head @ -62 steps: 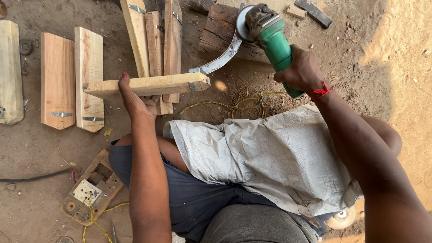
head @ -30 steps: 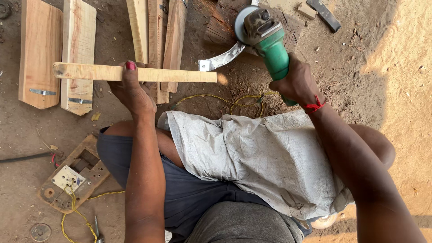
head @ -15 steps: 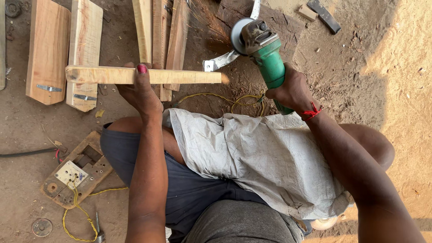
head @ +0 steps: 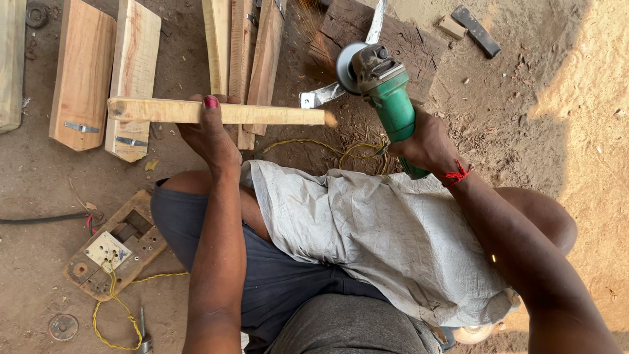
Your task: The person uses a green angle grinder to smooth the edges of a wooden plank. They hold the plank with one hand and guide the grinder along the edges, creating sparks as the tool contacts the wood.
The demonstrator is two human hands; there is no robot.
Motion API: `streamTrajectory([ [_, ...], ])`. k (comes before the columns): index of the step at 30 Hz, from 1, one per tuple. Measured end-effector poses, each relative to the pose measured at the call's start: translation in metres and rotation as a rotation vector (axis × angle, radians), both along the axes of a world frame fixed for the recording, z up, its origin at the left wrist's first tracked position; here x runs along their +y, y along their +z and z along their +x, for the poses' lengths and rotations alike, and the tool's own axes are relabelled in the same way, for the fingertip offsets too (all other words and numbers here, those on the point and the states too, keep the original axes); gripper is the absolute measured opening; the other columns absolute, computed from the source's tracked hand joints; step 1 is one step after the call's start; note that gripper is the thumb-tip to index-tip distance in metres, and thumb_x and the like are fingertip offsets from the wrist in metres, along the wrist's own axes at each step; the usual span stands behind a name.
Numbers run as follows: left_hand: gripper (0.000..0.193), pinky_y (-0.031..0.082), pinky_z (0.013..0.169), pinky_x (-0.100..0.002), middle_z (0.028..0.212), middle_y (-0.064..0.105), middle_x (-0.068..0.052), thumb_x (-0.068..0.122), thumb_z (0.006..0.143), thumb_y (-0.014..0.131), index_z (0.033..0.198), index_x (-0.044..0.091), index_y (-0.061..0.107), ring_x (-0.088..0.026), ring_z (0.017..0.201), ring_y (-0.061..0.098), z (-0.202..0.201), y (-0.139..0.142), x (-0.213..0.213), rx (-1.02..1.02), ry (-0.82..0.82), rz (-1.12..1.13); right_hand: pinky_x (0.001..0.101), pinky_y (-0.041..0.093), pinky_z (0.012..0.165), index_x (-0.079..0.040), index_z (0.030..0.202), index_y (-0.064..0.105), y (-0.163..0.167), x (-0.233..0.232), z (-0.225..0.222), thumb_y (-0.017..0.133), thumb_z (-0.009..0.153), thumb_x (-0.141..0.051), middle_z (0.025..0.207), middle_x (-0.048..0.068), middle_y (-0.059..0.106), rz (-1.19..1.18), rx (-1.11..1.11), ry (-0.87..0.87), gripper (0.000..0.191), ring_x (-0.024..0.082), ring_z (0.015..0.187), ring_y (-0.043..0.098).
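My left hand (head: 211,136) grips a long pale wooden stick (head: 268,115) held level above the ground, its right end pointing at the grinder. My right hand (head: 427,143) holds a green angle grinder (head: 386,92) by its body; the disc (head: 346,67) sits just right of the stick's end, a small gap between them. A red thread is tied round my right wrist. A grey woven sack (head: 386,236) covers my lap.
Wooden planks (head: 105,72) and narrow slats (head: 252,46) lie on the dirt ahead, with a dark wood block (head: 406,39) and a curved metal blade (head: 321,95). A wooden socket board (head: 114,252) with yellow wire lies at left. Sand is to the right.
The stick has risen and shifted right, its end closing on the grinder disc. The grinder moved slightly left and lower towards the stick.
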State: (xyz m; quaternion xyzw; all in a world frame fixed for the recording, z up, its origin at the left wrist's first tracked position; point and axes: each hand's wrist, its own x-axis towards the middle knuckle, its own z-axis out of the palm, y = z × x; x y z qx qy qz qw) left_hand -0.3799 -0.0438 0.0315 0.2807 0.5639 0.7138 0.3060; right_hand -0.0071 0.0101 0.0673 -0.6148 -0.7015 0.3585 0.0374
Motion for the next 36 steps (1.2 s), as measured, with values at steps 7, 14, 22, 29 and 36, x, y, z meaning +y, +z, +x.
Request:
streamTrajectory([
  [7,0.051,0.063,0.087,-0.046,0.098,0.066,-0.014,0.036,0.087,0.074,0.115,-0.001,0.055,-0.029,0.092,0.073,-0.005,-0.009,-0.001,-0.18,0.018,-0.011,0.046,0.064,0.086,0.001,0.143,0.047,-0.005,-0.005,-0.015,0.092,0.067,-0.016,0.109,0.025,0.071,-0.101,-0.094,0.029,0.089,0.037,0.094,0.075],
  [14,0.08,0.06,0.087,-0.053,0.117,0.059,-0.018,0.041,0.079,0.077,0.142,0.005,0.043,-0.03,0.098,0.07,0.002,-0.011,0.025,-0.561,0.093,-0.127,0.0416,0.064,0.08,0.004,0.122,0.064,-0.008,0.032,0.033,0.089,0.065,-0.017,0.101,0.023,0.073,-0.007,0.027,-0.223,0.066,0.034,0.085,0.075],
  [22,0.103,0.067,0.068,-0.04,0.115,0.07,-0.034,0.065,0.076,0.071,0.144,-0.005,0.04,-0.037,0.09,0.077,0.083,0.027,-0.01,-0.416,-0.703,-0.638,0.0432,0.064,0.079,0.009,0.123,0.063,0.0,0.039,0.057,0.089,0.064,-0.017,0.102,0.022,0.072,0.177,0.11,-0.278,0.069,0.033,0.084,0.074],
  [29,0.096,0.067,0.081,-0.039,0.118,0.069,-0.023,0.07,0.072,0.074,0.132,-0.003,0.059,-0.026,0.102,0.075,0.208,-0.005,0.028,-0.281,-0.869,-0.482,0.0427,0.063,0.076,0.008,0.121,0.062,0.003,0.037,0.043,0.087,0.065,-0.019,0.099,0.022,0.073,0.135,0.064,-0.252,0.067,0.033,0.081,0.074],
  [36,0.064,0.055,0.088,-0.033,0.11,0.069,-0.007,0.054,0.072,0.086,0.114,0.008,0.068,-0.017,0.099,0.067,0.276,-0.036,0.079,-0.635,-0.796,-0.438,0.0502,0.061,0.07,0.003,0.131,0.048,-0.001,0.023,0.009,0.079,0.081,-0.027,0.086,0.024,0.071,0.118,-0.044,-0.135,0.066,0.041,0.075,0.074],
])
